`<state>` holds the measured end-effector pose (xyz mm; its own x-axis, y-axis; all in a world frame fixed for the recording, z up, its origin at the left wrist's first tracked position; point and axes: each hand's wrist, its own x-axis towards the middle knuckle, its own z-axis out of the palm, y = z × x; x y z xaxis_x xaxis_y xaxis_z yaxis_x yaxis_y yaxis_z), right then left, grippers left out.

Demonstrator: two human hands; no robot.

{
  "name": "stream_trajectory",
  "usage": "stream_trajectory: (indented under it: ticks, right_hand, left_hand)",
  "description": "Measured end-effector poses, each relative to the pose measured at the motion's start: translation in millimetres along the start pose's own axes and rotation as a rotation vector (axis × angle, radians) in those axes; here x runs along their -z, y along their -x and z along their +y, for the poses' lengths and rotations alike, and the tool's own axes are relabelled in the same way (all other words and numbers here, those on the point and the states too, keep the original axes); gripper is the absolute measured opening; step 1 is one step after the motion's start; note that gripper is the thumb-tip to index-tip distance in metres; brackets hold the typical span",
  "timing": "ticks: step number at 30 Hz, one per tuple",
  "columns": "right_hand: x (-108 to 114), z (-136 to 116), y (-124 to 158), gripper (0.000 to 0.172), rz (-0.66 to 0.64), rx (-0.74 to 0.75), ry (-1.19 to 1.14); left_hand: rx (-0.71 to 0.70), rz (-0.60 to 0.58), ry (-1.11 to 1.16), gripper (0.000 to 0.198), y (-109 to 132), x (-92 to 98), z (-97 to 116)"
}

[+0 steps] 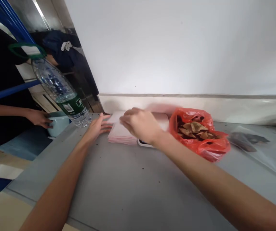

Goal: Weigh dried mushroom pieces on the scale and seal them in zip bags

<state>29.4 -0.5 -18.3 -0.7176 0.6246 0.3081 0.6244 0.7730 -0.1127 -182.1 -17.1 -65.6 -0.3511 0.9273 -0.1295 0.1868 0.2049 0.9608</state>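
A stack of thin white sheets or flat pouches [122,134] with pinkish edges lies on the grey table. At its left side is my left hand [96,126], fingers stretched and apart, their tips at the stack's edge. Over the stack's right part hovers my right hand [141,123], slightly blurred, with its fingers pressed together; what they hold, if anything, is hidden. Partly under that hand sits a flat white device like a kitchen scale [162,119], with a dark panel at its front. Right of it stands an open red plastic bag [215,149] holding brown dried pieces [193,129].
A large water bottle [66,96] with a green handle stands by the table's left edge. A clear plastic bag [263,147] with dark contents lies at right. Behind rises a white wall [181,48]. At left, a person's hand [40,118] holds a pale blue container [58,124].
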Motion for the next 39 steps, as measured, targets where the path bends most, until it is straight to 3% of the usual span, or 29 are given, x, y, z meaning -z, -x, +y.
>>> stream_trajectory:
  ticks: [2,5,9,13,16,20,26,29,32,35,39]
  right_hand:
    - [-17,-14,3,0.031,-0.176,0.037,0.033]
    - [-35,-21,13,0.036,-0.287,0.029,0.015]
    - [-40,-17,18,0.036,-0.313,0.049,-0.001]
    - [-38,-15,17,0.033,-0.327,0.092,0.006]
    - [-38,-15,18,0.03,-0.323,0.072,-0.001]
    - [-38,-12,24,0.027,-0.33,0.085,-0.036]
    - [-36,1,39,0.021,-0.283,0.199,-0.164]
    - [-19,16,56,0.02,-0.11,0.224,-0.216]
    - [19,41,78,0.021,0.059,0.025,-0.23]
    - [61,73,101,0.024,0.055,-0.282,-0.153]
    - [93,115,128,0.02,-0.06,-0.577,-0.042]
  left_hand:
    - [-0.001,-0.055,0.031,0.052,-1,1.0,-4]
    - [-0.111,-0.124,-0.092,0.054,-3,3.2,-10]
    - [-0.272,-0.168,-0.296,0.057,-6,4.4,-14]
    - [-0.575,-0.2,-0.801,0.052,-15,1.1,-7]
    - [-0.693,-0.339,-0.974,0.053,-29,-7.3,2]
    - [-0.664,-0.597,-1.116,0.062,-41,-21.7,10]
    - [-0.703,-0.526,-1.195,0.056,-28,-27.2,9]
    - [-0.732,-0.471,-1.193,0.052,-26,-26.3,12]
    - [-0.817,-0.366,-1.162,0.05,-27,-29.8,25]
    - [-1.005,-0.289,-1.038,0.048,-21,-46.5,48]
    - [-1.163,-0.367,-0.821,0.039,6,-93.9,78]
